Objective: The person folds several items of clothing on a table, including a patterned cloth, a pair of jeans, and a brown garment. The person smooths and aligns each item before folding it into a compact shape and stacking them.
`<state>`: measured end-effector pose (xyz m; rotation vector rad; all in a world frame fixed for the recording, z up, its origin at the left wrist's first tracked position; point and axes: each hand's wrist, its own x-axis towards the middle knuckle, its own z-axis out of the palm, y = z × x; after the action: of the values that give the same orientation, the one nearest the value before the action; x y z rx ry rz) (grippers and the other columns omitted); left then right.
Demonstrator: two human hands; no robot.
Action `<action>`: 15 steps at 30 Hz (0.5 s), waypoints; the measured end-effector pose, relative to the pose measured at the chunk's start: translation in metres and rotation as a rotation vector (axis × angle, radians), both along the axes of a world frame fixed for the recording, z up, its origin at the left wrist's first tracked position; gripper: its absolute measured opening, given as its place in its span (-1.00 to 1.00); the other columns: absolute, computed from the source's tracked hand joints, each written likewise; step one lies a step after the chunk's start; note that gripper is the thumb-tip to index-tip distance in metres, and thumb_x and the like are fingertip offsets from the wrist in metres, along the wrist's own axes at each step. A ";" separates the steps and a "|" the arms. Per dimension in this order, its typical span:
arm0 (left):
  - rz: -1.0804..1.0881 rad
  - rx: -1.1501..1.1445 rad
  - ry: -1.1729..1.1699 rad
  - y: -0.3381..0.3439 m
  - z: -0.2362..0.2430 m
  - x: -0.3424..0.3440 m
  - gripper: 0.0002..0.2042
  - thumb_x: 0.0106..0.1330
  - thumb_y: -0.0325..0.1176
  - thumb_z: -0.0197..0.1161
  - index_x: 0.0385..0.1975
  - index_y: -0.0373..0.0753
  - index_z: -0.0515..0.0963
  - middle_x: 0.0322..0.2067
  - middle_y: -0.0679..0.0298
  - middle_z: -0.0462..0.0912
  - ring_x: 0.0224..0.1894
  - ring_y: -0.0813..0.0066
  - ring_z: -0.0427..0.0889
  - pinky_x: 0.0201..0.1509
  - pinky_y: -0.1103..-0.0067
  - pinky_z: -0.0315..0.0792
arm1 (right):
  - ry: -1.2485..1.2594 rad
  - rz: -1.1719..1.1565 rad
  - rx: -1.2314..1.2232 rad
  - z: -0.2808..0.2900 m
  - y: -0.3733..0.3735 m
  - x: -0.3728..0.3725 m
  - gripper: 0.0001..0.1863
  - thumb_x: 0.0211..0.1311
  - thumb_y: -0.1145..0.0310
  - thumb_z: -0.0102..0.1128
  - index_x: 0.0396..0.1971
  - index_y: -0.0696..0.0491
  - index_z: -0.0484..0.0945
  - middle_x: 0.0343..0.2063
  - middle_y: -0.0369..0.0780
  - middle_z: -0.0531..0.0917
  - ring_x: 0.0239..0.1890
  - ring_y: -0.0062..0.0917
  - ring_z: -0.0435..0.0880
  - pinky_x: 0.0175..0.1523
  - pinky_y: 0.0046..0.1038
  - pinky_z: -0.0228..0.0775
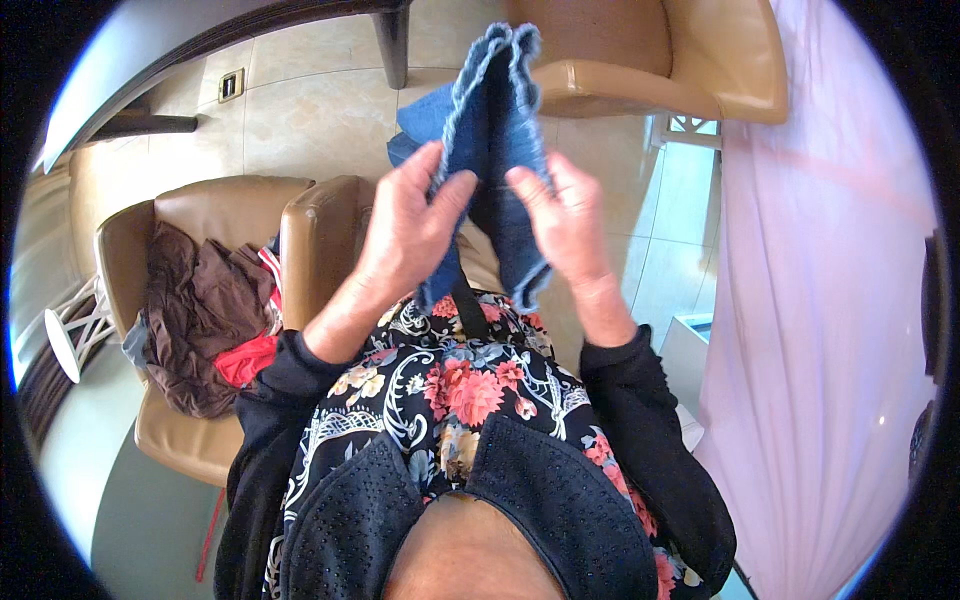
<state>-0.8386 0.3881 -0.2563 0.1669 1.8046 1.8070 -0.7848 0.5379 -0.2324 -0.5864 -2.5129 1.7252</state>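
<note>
A piece of blue denim with pale frayed edges is held up in front of my body, folded so its two edges run side by side at the top with a dark gap between them. My left hand grips its left edge, thumb across the fabric. My right hand grips the right edge, thumb on the near face and fingers curled round the side. More denim hangs behind and below, over my floral garment.
A tan armchair on the left holds brown and red clothes. Another tan chair stands ahead, beside a dark table at the upper left. A pale pink curtain hangs at the right. A small white folding stool is far left.
</note>
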 end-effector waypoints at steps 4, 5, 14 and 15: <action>0.045 -0.097 -0.020 -0.004 -0.004 0.012 -0.82 0.23 -0.43 0.12 -0.24 -0.38 0.46 -0.50 0.16 0.58 -0.41 0.64 0.47 -0.30 0.56 0.42 | -0.017 0.056 0.039 -0.010 -0.026 -0.001 -0.67 0.17 0.42 0.12 -0.05 0.15 0.46 -0.57 -0.05 0.54 -0.57 -0.33 0.56 -0.40 -0.41 0.39; 0.048 -0.117 -0.027 -0.006 -0.004 0.012 -0.82 0.23 -0.43 0.12 -0.24 -0.38 0.46 -0.51 0.15 0.58 -0.42 0.63 0.47 -0.31 0.55 0.42 | -0.022 0.063 0.042 -0.014 -0.028 0.000 -0.66 0.17 0.42 0.12 -0.03 0.15 0.45 -0.56 -0.04 0.56 -0.55 -0.28 0.59 -0.40 -0.39 0.39; 0.116 -0.117 0.000 -0.011 -0.017 0.020 -0.81 0.24 -0.43 0.11 -0.24 -0.41 0.44 -0.50 0.04 0.58 -0.45 0.48 0.54 -0.33 0.50 0.43 | -0.039 0.161 0.078 -0.017 -0.033 -0.003 -0.63 0.19 0.40 0.11 -0.01 0.18 0.42 -0.51 0.00 0.57 -0.47 -0.17 0.61 -0.38 -0.35 0.40; 0.083 -0.129 -0.004 -0.012 -0.017 0.020 -0.81 0.25 -0.44 0.09 -0.20 -0.39 0.44 -0.48 0.13 0.56 -0.42 0.55 0.49 -0.30 0.55 0.41 | -0.037 0.157 0.071 -0.018 -0.034 -0.003 -0.62 0.19 0.39 0.11 0.00 0.17 0.42 -0.51 0.00 0.57 -0.47 -0.18 0.61 -0.38 -0.35 0.40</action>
<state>-0.8187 0.3766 -0.2738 0.0397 1.9445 1.7380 -0.7877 0.5043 -0.2501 -0.4305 -2.6994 1.6781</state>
